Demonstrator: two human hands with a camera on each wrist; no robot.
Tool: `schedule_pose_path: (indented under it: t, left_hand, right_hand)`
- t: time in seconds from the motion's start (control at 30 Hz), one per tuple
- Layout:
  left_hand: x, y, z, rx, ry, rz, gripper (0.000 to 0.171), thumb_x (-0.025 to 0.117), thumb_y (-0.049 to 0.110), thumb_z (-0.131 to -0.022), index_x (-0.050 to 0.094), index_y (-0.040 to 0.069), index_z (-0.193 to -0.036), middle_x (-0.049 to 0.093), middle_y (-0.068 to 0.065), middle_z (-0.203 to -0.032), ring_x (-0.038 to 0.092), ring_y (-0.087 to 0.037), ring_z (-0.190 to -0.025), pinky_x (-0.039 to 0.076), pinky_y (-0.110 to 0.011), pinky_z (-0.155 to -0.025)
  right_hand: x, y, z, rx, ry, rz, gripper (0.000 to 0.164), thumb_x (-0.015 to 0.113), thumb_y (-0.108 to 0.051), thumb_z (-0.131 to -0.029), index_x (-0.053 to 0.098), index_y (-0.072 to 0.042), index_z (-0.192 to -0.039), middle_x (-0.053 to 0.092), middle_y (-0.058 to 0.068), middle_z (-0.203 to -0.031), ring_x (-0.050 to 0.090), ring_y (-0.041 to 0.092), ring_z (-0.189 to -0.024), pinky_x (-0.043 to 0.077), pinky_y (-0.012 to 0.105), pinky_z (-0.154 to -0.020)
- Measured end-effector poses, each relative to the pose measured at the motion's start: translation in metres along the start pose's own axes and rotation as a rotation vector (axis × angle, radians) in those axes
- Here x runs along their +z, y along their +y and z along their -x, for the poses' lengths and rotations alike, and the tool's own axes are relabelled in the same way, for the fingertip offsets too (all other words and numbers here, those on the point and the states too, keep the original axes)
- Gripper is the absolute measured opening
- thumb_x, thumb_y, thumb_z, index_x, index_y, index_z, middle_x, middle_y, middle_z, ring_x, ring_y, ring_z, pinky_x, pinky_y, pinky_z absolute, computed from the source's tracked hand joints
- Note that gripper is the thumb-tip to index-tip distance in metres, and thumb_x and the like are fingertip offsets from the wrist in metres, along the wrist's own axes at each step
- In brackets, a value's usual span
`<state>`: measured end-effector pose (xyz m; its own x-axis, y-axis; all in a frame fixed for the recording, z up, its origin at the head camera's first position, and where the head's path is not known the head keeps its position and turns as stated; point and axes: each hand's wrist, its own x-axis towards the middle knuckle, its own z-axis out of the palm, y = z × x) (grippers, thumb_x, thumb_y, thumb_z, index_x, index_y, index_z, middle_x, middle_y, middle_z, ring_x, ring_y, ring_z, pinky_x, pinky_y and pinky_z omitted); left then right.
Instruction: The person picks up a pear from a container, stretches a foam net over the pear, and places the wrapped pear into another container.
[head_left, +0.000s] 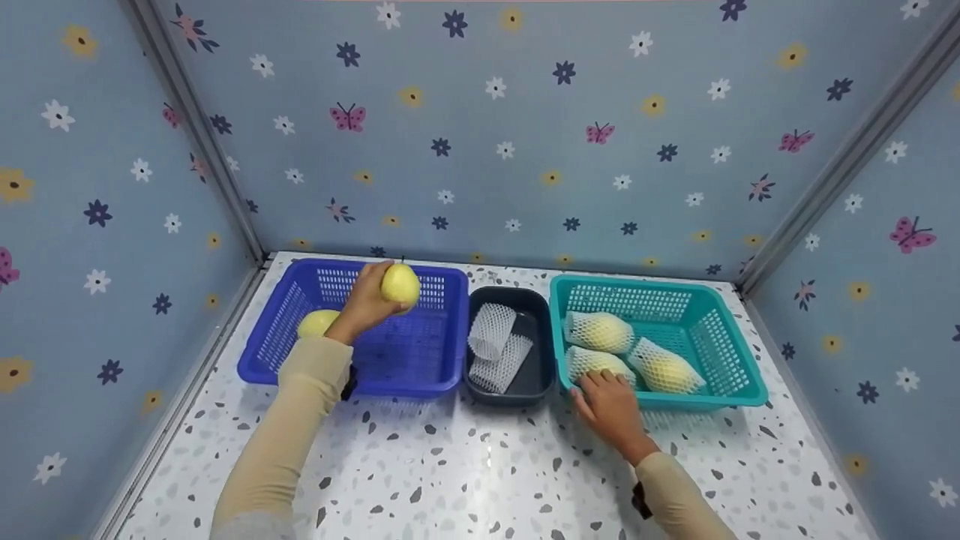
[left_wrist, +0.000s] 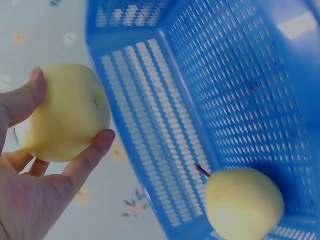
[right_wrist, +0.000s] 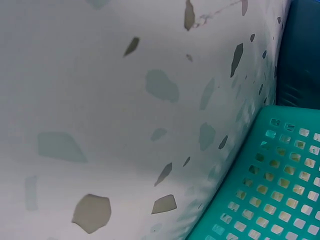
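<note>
We see the left hand (head_left: 367,295) raised over the far part of a purple basket (head_left: 454,381) on the left, its thumb and fingers curved round a yellow fruit (head_left: 401,286) and spread just wide enough to hold it. In the left wrist view we find the thumb on one side of this fruit and the fingers on the other, beside the basket's rim. The left sleeve (head_left: 274,442) runs from near left towards the far side, angling right. A second yellow fruit (head_left: 316,322) lies inside the purple basket, at its left end.

On the right, we see the right hand (head_left: 613,411) at the near rim of a teal basket (head_left: 731,330), close to its left corner, fingers bent forward beside the nearest of three net-wrapped fruits (head_left: 600,331); we cannot tell whether it grips the rim. The right sleeve (head_left: 682,491) comes in from near right. Between the baskets, a dark tray (head_left: 510,400) holds white foam nets (head_left: 493,330). All three containers stand on a speckled table (head_left: 450,472).
</note>
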<state>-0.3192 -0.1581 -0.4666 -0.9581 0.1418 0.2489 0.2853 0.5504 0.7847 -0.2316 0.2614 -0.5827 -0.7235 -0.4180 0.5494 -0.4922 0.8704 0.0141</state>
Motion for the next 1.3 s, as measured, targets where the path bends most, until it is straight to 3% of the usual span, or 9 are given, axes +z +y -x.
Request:
schedule_pose_path:
  t: [0.23, 0.4, 0.7, 1.03, 1.3]
  left_hand:
    - [0.014, 0.025, 0.021, 0.097, 0.017, 0.125, 0.073, 0.073, 0.005, -0.069, 0.035, 0.003, -0.132, 0.034, -0.016, -0.127, 0.038, -0.032, -0.114, 0.035, -0.048, -0.090]
    - [0.027, 0.044, 0.040, 0.127, 0.021, 0.251, 0.074, 0.074, 0.003, -0.067, 0.038, 0.006, -0.131, 0.034, -0.012, -0.129, 0.038, -0.028, -0.114, 0.046, -0.042, -0.077]
    - [0.040, 0.091, 0.075, 0.198, -0.006, 0.349, 0.073, 0.072, -0.008, -0.065, 0.038, -0.001, -0.129, 0.033, -0.021, -0.128, 0.038, -0.037, -0.114, 0.049, -0.038, -0.074]
    - [0.065, 0.096, 0.100, 0.276, -0.050, 0.349, 0.075, 0.072, -0.010, -0.063, 0.038, 0.002, -0.128, 0.034, -0.017, -0.127, 0.039, -0.034, -0.114, 0.047, -0.030, -0.077]
    - [0.083, 0.093, 0.116, 0.302, -0.088, 0.364, 0.074, 0.071, -0.013, -0.061, 0.039, -0.001, -0.126, 0.035, -0.019, -0.125, 0.039, -0.034, -0.114, 0.045, -0.034, -0.082]
  right_hand:
    - [0.002, 0.000, 0.001, -0.001, 0.016, 0.002, 0.029, 0.045, -0.036, -0.088, 0.061, -0.012, -0.087, 0.058, 0.003, -0.082, 0.050, 0.022, -0.075, 0.037, 0.040, -0.065]
    - [0.001, -0.001, 0.001, 0.010, -0.009, -0.009, 0.030, 0.044, -0.036, -0.088, 0.061, -0.011, -0.089, 0.058, 0.003, -0.083, 0.049, 0.022, -0.075, 0.037, 0.040, -0.065]
    - [0.000, 0.000, 0.000, 0.012, -0.018, -0.002, 0.030, 0.044, -0.036, -0.088, 0.059, -0.011, -0.087, 0.057, 0.004, -0.081, 0.048, 0.023, -0.074, 0.036, 0.040, -0.065]
    - [0.001, -0.002, 0.001, 0.001, -0.005, 0.011, 0.032, 0.043, -0.036, -0.088, 0.060, -0.010, -0.086, 0.057, 0.005, -0.082, 0.048, 0.024, -0.074, 0.036, 0.040, -0.065]
    - [0.000, 0.000, 0.001, 0.000, -0.009, -0.009, 0.028, 0.044, -0.035, -0.088, 0.059, -0.011, -0.085, 0.056, 0.005, -0.080, 0.049, 0.024, -0.074, 0.037, 0.041, -0.066]
